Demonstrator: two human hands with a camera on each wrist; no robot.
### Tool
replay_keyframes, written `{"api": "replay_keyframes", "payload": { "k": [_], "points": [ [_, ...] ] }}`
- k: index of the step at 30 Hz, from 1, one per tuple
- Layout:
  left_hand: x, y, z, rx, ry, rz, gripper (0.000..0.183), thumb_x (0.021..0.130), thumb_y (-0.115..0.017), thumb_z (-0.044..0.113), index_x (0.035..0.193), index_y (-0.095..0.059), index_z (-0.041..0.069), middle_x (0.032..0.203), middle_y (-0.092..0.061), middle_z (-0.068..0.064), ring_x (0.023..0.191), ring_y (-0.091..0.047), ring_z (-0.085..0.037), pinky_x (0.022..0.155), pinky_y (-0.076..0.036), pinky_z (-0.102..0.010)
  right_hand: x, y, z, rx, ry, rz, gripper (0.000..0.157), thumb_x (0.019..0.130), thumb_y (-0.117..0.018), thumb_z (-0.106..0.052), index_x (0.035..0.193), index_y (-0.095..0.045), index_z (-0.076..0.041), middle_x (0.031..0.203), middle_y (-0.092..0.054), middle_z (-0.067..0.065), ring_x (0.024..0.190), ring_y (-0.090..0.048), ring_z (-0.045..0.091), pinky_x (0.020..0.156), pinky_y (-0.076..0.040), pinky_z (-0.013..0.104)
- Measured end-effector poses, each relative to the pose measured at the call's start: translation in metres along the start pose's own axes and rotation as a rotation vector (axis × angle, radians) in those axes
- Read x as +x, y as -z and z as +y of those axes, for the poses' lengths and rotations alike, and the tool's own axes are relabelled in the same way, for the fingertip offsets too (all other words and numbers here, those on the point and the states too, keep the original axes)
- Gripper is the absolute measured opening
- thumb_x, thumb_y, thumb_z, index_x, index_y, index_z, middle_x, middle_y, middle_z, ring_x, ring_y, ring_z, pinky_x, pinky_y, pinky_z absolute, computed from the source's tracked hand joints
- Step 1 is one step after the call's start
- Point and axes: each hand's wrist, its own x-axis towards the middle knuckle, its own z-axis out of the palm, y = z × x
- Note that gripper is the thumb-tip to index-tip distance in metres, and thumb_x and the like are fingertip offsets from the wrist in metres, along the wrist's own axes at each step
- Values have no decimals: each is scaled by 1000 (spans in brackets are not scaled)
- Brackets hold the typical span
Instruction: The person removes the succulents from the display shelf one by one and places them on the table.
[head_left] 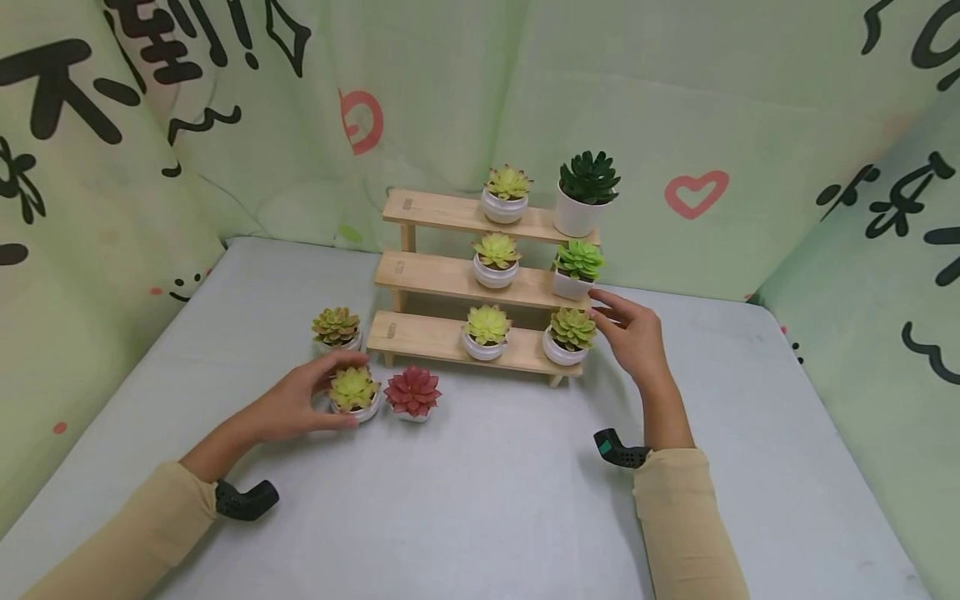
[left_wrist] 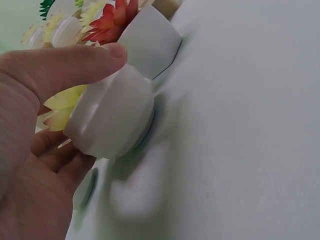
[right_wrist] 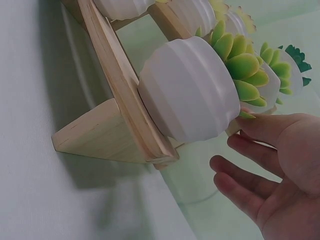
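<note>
My left hand (head_left: 307,404) grips a small white pot holding a yellow-green succulent (head_left: 354,392) on the grey table; in the left wrist view the thumb (left_wrist: 75,62) and fingers curl round that pot (left_wrist: 112,115). A red succulent (head_left: 412,392) stands just right of it, another greenish one (head_left: 336,328) behind. My right hand (head_left: 630,329) hovers open beside the green succulent pot (head_left: 570,335) at the right end of the wooden stand's lowest step (head_left: 420,337); in the right wrist view the fingers (right_wrist: 255,175) sit just clear of the pot (right_wrist: 190,90).
The three-step wooden stand (head_left: 442,275) carries two pots on each step, including a dark green plant in a tall pot (head_left: 585,193) at top right. Green printed curtains (head_left: 825,150) enclose the table on three sides. The left half of each step is bare.
</note>
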Motion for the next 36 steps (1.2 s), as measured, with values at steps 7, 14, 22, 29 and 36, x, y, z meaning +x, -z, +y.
{"api": "replay_keyframes", "payload": {
  "k": [7, 14, 22, 29, 36],
  "points": [
    [1, 6, 7, -8, -34, -11, 79, 74, -84, 19, 140, -42, 3, 142, -49, -16, 131, -47, -32, 110, -39, -50, -1, 0, 0, 2, -10, -4, 41, 97, -59, -25, 136, -57, -15, 142, -54, 8, 126, -56, 30, 103, -48, 47],
    [6, 12, 11, -32, -83, -16, 76, 76, -83, 21, 138, -43, 3, 139, -51, -16, 130, -49, -29, 110, -39, -42, -2, 0, 0, 3, -11, -2, 41, 97, -59, -26, 136, -57, -15, 141, -55, 8, 126, -56, 30, 103, -48, 47],
    [15, 18, 18, -55, -108, -8, 68, 81, -79, 16, 138, -44, 6, 138, -52, -14, 129, -50, -27, 109, -40, -41, -1, 0, 1, 4, -4, -3, 41, 97, -58, -27, 136, -57, -15, 141, -55, 8, 126, -56, 30, 103, -48, 47],
    [28, 21, 29, -53, -127, 1, 63, 84, -76, 13, 137, -44, 4, 137, -51, -15, 128, -49, -28, 110, -40, -43, -1, 0, 1, 3, 1, -3, 41, 97, -58, -27, 136, -57, -15, 141, -55, 8, 126, -56, 30, 103, -48, 47],
    [45, 24, 41, -63, -141, -17, 62, 85, -74, 14, 138, -43, 5, 140, -48, -16, 131, -47, -28, 112, -40, -43, 0, 0, 1, 0, 6, -2, 41, 97, -58, -26, 136, -57, -15, 141, -55, 8, 126, -56, 29, 104, -48, 46]
  ]
}}
